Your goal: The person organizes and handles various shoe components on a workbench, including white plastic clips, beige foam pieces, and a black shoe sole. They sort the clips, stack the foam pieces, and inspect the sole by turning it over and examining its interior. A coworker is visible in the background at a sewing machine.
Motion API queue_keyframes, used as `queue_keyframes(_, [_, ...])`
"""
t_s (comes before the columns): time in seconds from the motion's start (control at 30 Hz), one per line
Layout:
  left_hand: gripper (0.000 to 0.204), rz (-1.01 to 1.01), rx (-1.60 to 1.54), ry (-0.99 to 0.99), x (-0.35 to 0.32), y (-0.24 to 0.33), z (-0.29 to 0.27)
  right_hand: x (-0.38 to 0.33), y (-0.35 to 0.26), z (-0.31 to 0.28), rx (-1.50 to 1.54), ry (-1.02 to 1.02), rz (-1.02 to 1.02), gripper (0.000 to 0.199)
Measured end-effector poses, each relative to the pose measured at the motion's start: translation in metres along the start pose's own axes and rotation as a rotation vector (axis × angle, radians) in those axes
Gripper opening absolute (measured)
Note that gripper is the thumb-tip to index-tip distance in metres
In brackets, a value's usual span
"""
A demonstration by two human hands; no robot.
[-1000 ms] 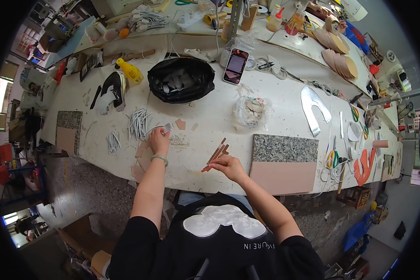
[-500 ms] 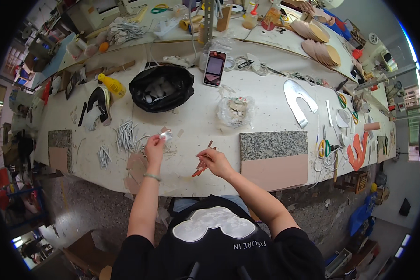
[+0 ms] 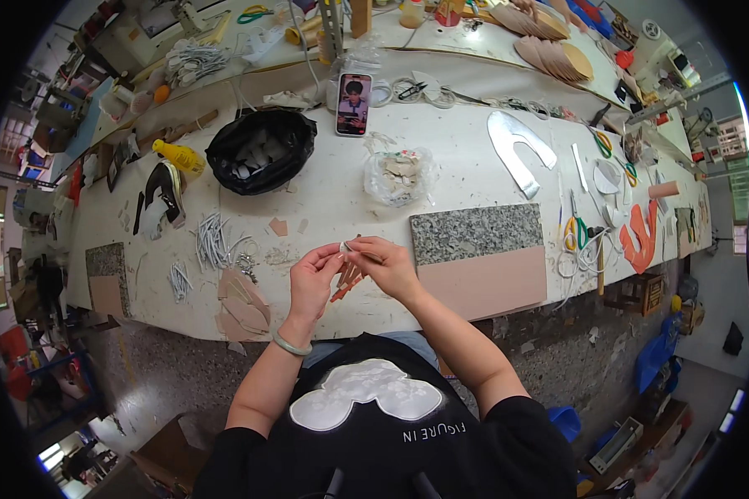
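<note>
Workshop: a speckled floor point(image 3: 183, 366) is seen below a long white worktop point(image 3: 466, 176), whose near edge is crossed by both forearms point(image 3: 262, 382).
Right side: a granite slab point(image 3: 474, 233), half covered by a pink board point(image 3: 484, 284), is set just beside the right hand point(image 3: 393, 266), bounding its room there.
Far side: a black bag point(image 3: 283, 173) and a clear plastic bag point(image 3: 377, 176) are placed beyond the hands, with white surface left between.
Left side: beige cut pieces point(image 3: 243, 306) are laid near the left hand point(image 3: 311, 281).
Grip: thumbs and fingertips of both hands are pinched nearly together on one small pale piece point(image 3: 344, 247), above the worktop's front part.
Strips: brown strips point(image 3: 347, 283) are seen under the right fingers; whether they are gripped cannot be told.
</note>
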State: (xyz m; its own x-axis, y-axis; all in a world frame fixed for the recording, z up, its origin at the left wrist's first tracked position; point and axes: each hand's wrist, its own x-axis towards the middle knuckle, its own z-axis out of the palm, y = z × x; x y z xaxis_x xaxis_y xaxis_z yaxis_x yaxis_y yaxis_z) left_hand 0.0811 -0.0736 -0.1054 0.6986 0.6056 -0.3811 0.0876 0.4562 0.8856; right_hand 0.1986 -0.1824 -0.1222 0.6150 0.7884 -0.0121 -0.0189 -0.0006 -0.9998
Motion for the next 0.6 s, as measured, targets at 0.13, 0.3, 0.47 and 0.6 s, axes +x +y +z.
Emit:
queue_keyframes(0.13, [0.021, -0.031, 0.05, -0.025, -0.004, 0.002, 0.019, -0.01, 0.006, -0.023, 0.458, 0.157, 0.368, 0.021])
queue_keyframes(0.3, [0.02, -0.184, 0.009, -0.014, 0.007, -0.021, 0.032, -0.033, 0.036, -0.086, 0.683, 0.459, 0.491, 0.024])
queue_keyframes(0.47, [0.023, -0.442, 0.076, -0.151, 0.026, -0.077, 0.07, -0.073, 0.095, -0.164, 0.254, 0.582, 0.49, 0.03])
queue_keyframes(0.6, [0.023, -0.503, 0.14, -0.28, 0.043, -0.134, 0.099, -0.091, 0.105, -0.204, 0.079, 0.627, 0.636, 0.045])
